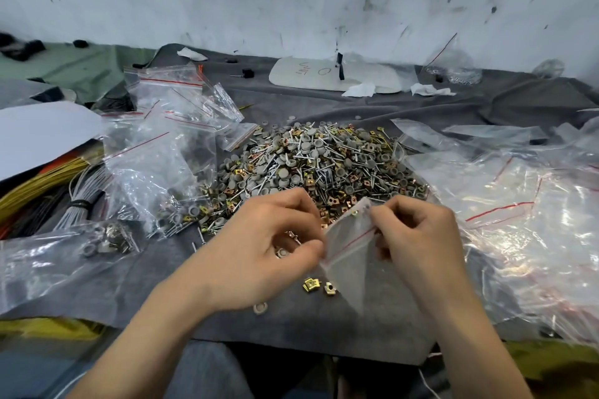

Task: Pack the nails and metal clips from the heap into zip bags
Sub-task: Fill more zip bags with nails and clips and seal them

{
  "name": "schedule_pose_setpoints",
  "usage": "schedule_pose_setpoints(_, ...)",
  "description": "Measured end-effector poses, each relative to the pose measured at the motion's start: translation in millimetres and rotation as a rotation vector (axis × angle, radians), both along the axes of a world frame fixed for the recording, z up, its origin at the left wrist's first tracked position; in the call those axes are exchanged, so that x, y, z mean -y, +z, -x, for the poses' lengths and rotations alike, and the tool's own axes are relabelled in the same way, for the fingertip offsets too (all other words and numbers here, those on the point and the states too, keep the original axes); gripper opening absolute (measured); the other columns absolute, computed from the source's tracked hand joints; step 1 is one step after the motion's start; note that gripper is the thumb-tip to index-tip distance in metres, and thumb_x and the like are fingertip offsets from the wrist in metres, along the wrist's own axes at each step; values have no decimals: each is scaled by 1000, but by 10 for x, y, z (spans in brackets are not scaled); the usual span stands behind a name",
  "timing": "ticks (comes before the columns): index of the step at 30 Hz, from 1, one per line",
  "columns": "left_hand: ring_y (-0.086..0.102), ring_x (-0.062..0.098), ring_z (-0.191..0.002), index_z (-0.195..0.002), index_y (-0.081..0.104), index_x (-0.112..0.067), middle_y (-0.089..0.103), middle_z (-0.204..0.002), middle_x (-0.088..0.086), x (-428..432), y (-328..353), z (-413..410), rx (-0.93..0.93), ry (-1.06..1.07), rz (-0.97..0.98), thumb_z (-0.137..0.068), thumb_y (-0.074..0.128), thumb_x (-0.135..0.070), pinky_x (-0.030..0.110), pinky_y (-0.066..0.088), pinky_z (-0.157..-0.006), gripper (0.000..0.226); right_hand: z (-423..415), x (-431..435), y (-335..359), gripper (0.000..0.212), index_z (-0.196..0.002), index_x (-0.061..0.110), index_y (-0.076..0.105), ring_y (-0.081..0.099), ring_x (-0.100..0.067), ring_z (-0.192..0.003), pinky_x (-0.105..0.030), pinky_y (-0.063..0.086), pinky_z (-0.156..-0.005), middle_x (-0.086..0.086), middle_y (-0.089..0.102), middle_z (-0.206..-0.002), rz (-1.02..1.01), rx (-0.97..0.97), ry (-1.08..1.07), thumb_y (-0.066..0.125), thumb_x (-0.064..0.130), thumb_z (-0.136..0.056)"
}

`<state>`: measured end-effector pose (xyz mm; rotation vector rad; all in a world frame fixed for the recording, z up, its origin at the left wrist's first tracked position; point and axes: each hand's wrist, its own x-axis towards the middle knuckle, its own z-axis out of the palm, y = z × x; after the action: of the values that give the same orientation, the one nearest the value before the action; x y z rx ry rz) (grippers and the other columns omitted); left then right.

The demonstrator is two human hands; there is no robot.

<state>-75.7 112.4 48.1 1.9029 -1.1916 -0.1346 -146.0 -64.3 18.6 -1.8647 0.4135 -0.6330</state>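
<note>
Nearest the camera, the left grip (259, 246) and right grip (418, 236) hold a small clear zip bag (350, 249) between them, above the grey cloth (155, 272) that covers the desk. The left grip's thumb pinches the bag's left edge, its fingers curled. The right grip pinches the mouth at the upper right. A gold clip (355, 212) sits at the bag's opening. Two more gold clips (319, 286) lie on the cloth just below the bag, with a grey cap (260, 308) near the left wrist. The heap (324, 165) of nails, clips and grey caps lies just beyond the fingers. Filled bags (175, 185) lie to the left beside wire bundles (48, 185). A pile of empty bags (518, 220) spreads to the right.
</note>
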Motion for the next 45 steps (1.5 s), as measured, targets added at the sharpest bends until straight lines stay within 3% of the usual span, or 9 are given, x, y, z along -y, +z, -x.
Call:
schedule_pose_setpoints(4,60,-3,-72,-62,66,-1,61,-103,0,-222,58,-123,-12,174,146,-76,73,-29,6,45,-58,32,-66,-33,-174,33,-61,15,61,55,-10,-45,-26,45,-50,3,55,-47,-121,16,41,63,34,-88)
schedule_pose_setpoints(7,60,-6,-64,-58,64,-16,65,-107,-9,-452,89,-247,57,414,279,-77,67,-31,2,40,-52,24,-95,-69,-476,4,-87,28,69,61,-6,-79,-23,48,-76,7,64,-81,299,-317,155,70,25,-85)
schedule_pose_setpoints(10,63,-1,-77,-54,59,-25,66,-104,-19,-737,52,-357,100,586,332,-83,69,-43,10,46,-56,35,-54,-100,-787,35,-116,24,63,52,-18,-106,-25,40,-94,4,48,-107,504,-595,352,71,29,-83)
schedule_pose_setpoints(15,60,7,-70,-53,55,-16,68,-83,-11,-830,-140,-328,20,582,285,-85,70,-15,15,41,-57,35,-38,-73,-851,25,-78,32,53,52,-10,-84,-20,40,-77,13,48,-88,459,-506,291,75,19,-80)
schedule_pose_setpoints(18,54,21,-60,-49,55,-9,68,-86,-8,-691,-190,-193,-62,489,262,-75,79,-30,16,34,-50,41,-16,-48,-846,33,-70,30,51,56,-10,-73,-19,42,-68,10,60,-76,337,-440,227,75,9,-78)
schedule_pose_setpoints(23,54,2,-56,-51,62,-16,66,-71,-3,-502,-221,14,-158,231,182,-69,71,-44,8,37,-53,35,115,-26,-673,26,-70,13,67,63,-12,-55,-19,52,-56,-5,68,-62,-330,-107,223,68,-12,-77)
schedule_pose_setpoints(29,48,-3,-64,-73,63,-17,54,-71,-14,-280,-310,130,96,18,-62,-82,71,-35,9,36,-60,22,278,-66,-269,14,-77,19,73,63,-12,-59,-19,52,-57,-8,68,-68,-502,179,306,71,14,-65)
schedule_pose_setpoints(39,55,5,-93,-88,65,-16,54,-105,-2,-160,-285,200,184,-112,-88,-93,62,-26,14,42,-82,12,443,-99,-3,15,-88,30,64,57,-1,-80,-8,39,-70,18,61,-86,377,122,343,67,17,-80)
schedule_pose_setpoints(45,59,10,-99,-88,64,-18,54,-111,1,-154,-303,227,198,-96,-34,-93,59,-28,24,48,-82,12,465,-81,63,17,-91,28,62,62,-7,-96,-12,43,-79,13,63,-95,406,111,396,65,15,-81)
